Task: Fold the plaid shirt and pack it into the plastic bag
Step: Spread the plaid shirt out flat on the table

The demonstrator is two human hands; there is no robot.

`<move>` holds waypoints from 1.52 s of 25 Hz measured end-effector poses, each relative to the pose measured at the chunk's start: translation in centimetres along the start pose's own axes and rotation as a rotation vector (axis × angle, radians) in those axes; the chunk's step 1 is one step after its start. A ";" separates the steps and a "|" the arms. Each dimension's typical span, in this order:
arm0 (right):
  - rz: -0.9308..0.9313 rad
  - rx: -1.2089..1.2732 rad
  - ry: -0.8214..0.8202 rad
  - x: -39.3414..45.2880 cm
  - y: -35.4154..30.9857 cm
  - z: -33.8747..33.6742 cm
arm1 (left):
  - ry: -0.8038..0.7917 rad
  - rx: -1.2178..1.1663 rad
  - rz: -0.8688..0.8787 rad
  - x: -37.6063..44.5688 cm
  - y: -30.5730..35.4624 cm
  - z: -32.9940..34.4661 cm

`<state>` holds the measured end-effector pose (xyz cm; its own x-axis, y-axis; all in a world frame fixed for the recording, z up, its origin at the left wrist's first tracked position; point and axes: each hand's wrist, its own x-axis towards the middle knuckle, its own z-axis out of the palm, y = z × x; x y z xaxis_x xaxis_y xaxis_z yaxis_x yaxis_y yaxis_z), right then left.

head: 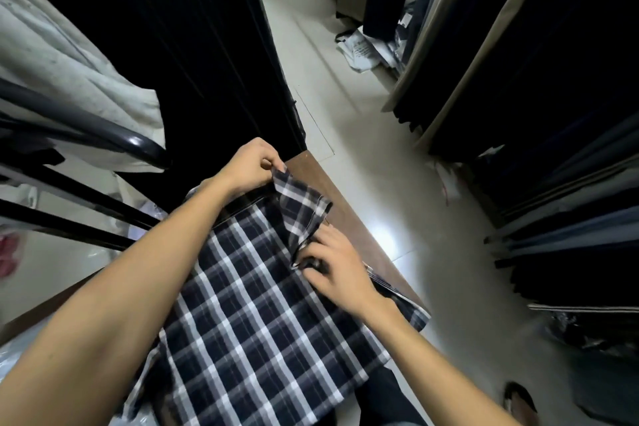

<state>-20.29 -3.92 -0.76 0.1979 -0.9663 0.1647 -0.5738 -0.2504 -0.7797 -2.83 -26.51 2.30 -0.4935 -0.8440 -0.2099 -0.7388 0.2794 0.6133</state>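
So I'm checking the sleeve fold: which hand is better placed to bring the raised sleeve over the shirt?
Left. The left hand already pinches the raised sleeve end; the right hand pins the plaid shirt at the fold.

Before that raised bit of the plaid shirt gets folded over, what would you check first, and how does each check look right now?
1. Left hand pinches the raised corner of the plaid shirt: ok.
2. Right hand grips the shirt's edge at the fold line: ok.
3. Shirt body lies flat on the brown table: ok, mostly smooth.
4. Whole shirt rests on the table: not ok, its right edge hangs off over the floor.
5. Plastic bag ready to take the shirt: cannot tell; clear plastic shows at the shirt's left edge, but no opening is visible.
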 end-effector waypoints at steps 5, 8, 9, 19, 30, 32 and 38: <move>-0.011 -0.280 -0.225 -0.8 0.0 3.7 | -0.105 0.121 -0.146 -1.9 -2.4 0.4; -0.014 -0.375 -0.341 -1.3 -0.2 4.9 | 0.000 0.064 -0.331 -2.0 -1.6 1.3; -0.028 -0.372 -0.359 -1.4 -0.1 5.1 | 0.012 0.040 -0.374 -1.7 -1.4 1.8; -0.097 -0.317 -0.321 -3.0 0.9 6.4 | 0.182 -0.208 -0.588 0.2 -1.9 3.2; 0.055 -0.152 -0.219 -1.9 3.4 0.5 | 0.185 -0.321 -0.490 0.5 -1.2 3.6; 0.191 -0.200 -0.236 -2.6 4.7 -1.1 | 0.143 -0.353 -0.501 0.9 -0.8 3.4; 0.335 -0.248 -0.181 -4.2 4.9 -1.8 | 0.191 -0.360 -0.506 1.1 -0.1 3.5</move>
<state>-25.36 -1.23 -4.21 0.0918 -0.9760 -0.1977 -0.7988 0.0463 -0.5999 -4.90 -25.84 -0.66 -0.0102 -0.9071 -0.4209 -0.6419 -0.3168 0.6983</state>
